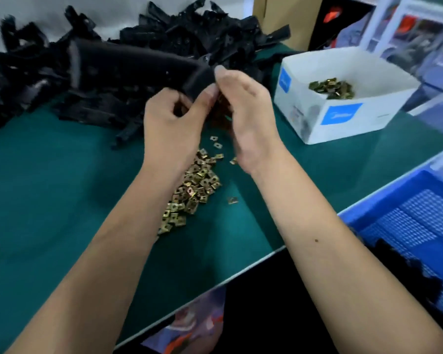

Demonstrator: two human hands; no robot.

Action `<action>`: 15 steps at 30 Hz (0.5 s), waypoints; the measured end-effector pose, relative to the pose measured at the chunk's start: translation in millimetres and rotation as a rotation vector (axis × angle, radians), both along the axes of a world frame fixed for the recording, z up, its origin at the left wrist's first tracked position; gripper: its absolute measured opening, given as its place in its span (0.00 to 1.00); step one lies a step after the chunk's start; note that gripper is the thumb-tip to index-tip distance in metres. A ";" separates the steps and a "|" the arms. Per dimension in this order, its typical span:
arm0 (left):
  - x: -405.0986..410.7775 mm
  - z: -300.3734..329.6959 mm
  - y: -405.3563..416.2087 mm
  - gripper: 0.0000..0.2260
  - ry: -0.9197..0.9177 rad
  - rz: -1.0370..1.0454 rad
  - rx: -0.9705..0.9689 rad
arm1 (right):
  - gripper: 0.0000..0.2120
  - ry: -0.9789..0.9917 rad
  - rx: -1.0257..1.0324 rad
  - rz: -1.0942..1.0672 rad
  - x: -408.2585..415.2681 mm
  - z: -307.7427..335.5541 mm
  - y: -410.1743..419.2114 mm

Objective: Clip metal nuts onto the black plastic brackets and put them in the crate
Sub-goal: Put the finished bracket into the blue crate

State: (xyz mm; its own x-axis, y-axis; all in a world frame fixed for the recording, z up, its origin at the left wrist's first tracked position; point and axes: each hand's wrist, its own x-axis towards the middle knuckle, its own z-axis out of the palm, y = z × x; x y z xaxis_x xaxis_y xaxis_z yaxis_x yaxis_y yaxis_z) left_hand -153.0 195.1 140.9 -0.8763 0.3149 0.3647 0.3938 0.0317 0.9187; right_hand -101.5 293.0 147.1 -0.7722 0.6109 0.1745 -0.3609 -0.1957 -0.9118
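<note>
A long black plastic bracket [138, 63], blurred by motion, stretches from the upper left to the middle of the table. My left hand [174, 126] grips its near end with curled fingers. My right hand [243, 111] meets it at that same end, thumb and fingertips pinching there; whether a metal nut sits between them is hidden. A heap of brass-coloured metal nuts [192, 187] lies on the green table [62, 200] just below my hands. The blue crate [407, 226] stands at the lower right with some black parts [407, 269] inside.
A big pile of black brackets [189, 29] fills the back of the table. A white cardboard box [343, 118] holding more nuts [333, 88] sits at the right. Shelving and a brown carton stand behind. The table edge runs diagonally beside the crate.
</note>
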 end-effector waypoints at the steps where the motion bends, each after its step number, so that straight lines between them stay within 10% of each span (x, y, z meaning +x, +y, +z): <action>1: 11.6 6.1 18.6 0.21 0.054 -0.058 -0.057 | 0.08 0.002 -0.019 -0.056 15.3 3.6 15.2; 10: 194.9 -7.8 186.8 0.23 0.146 -0.615 -0.377 | 0.04 0.113 -0.109 -0.678 222.4 -37.2 144.9; 15: 285.0 -84.5 235.2 0.14 -0.096 -0.792 -0.711 | 0.07 -0.138 -0.500 -0.811 305.5 -127.0 181.6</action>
